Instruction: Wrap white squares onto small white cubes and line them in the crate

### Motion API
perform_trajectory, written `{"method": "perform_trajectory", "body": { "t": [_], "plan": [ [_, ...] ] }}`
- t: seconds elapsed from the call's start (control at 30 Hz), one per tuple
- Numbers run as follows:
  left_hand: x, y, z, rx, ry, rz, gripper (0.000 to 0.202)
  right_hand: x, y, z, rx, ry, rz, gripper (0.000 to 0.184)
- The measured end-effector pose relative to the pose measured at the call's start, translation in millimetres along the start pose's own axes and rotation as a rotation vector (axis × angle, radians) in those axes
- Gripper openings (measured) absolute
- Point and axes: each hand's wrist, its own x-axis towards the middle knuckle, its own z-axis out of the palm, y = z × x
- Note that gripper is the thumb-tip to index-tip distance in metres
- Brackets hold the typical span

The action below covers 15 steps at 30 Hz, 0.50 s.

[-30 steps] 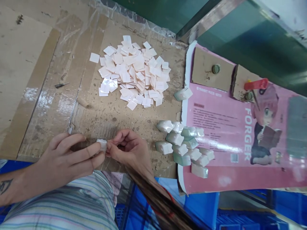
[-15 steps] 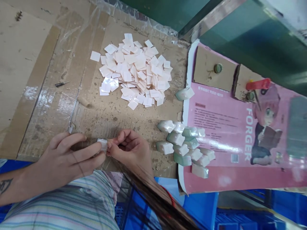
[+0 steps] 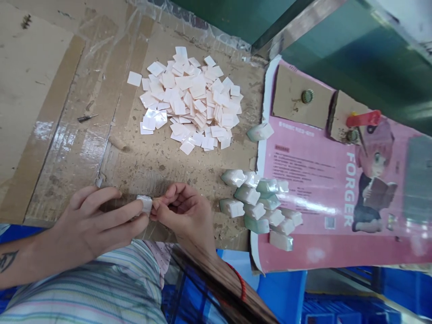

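Near the front edge of the cardboard-covered table, my left hand (image 3: 103,216) holds a small white wrapped block (image 3: 145,203) between its fingers. My right hand (image 3: 184,211) pinches at the block's right end, thumb and forefinger together; what lies between those fingertips is too small to make out. Beyond the hands spreads a heap of pale square pieces (image 3: 195,101), thin and flat. To the right of my right hand sit several small blocks in clear, greenish wrapping (image 3: 248,195), loosely grouped. One more wrapped block (image 3: 259,132) lies apart, farther back.
A pink printed sheet (image 3: 303,175) covers the right side. On it are cardboard pieces (image 3: 290,101), a greenish round cap-like item (image 3: 307,96) and a red-handled tool (image 3: 364,119). A small pointed tool (image 3: 87,118) lies at left. Blue crates (image 3: 283,292) stand below the table edge.
My hands stay almost in place on the small white block. The right fingers have shifted very slightly at its end, and the hair over my right forearm has swung lower.
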Motion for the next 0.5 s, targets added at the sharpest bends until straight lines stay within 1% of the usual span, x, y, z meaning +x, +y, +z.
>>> {"method": "perform_trajectory", "body": {
  "t": [0.13, 0.2, 0.27, 0.33, 0.43, 0.5],
  "plan": [
    [2.6, -0.5, -0.6, 0.019, -0.010, 0.014, 0.031, -0.7, -0.7, -2.0, 0.047, -0.024, 0.033, 0.027],
    [2.6, -0.4, -1.2, 0.032, -0.027, 0.029, 0.032, -1.5, -1.6, -2.5, 0.052, -0.032, 0.043, 0.028],
    [1.7, -0.5, -1.3, 0.028, -0.016, 0.025, 0.034, -1.8, -2.5, -1.6, 0.022, -0.012, 0.032, 0.027],
    [0.5, -0.7, -0.5, 0.001, -0.014, -0.001, 0.034, -1.2, -3.6, 0.3, -0.012, 0.011, 0.038, 0.028],
    [-0.3, -1.0, 1.2, -0.070, -0.015, -0.075, 0.030, 0.2, -5.0, 2.2, -0.028, 0.033, 0.054, 0.029],
    [0.0, -1.1, 1.6, -0.095, 0.000, -0.085, 0.027, 0.6, -5.5, 1.8, -0.020, 0.025, 0.069, 0.030]
  ]
}}
